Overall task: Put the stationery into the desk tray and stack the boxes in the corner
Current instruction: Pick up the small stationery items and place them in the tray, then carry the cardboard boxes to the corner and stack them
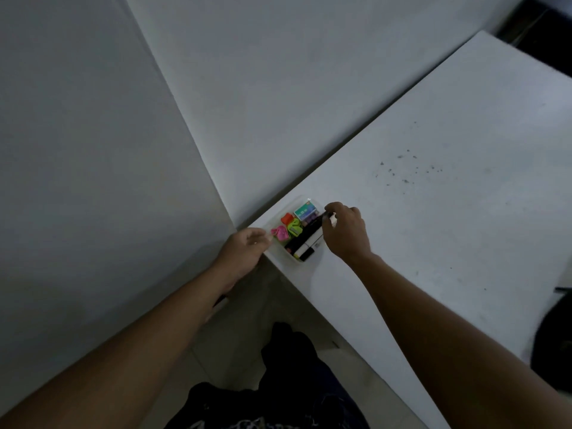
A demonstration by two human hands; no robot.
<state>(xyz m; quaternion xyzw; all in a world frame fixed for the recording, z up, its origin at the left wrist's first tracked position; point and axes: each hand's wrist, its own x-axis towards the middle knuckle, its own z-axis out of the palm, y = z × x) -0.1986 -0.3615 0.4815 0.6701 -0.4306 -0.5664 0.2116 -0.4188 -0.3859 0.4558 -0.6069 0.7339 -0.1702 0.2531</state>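
One clear shallow plastic desk tray (268, 226), set at the corner of the white table (433, 212), close against the two grey walls (278, 88). Inside, counted: one orange sharpener (287, 217), one pink sharpener (279, 233), one lime-green sharpener (294, 228), one small green-and-white box (306, 209), and a row of black and white markers (301, 244); exact marker count unclear. Purple item beside the box too small to identify.

Left hand (246, 249): at the tray's near-left edge, fingers curled toward the pink sharpener; actual contact impossible to confirm. Right hand (345, 230): fingers pinched on the far end of a marker at the tray's right side.

Tray overhanging nothing visibly; table edge directly below it. Broad bare tabletop to the right, dotted with dark specks (408, 168). Dark object (554, 335) at the right border cut off.
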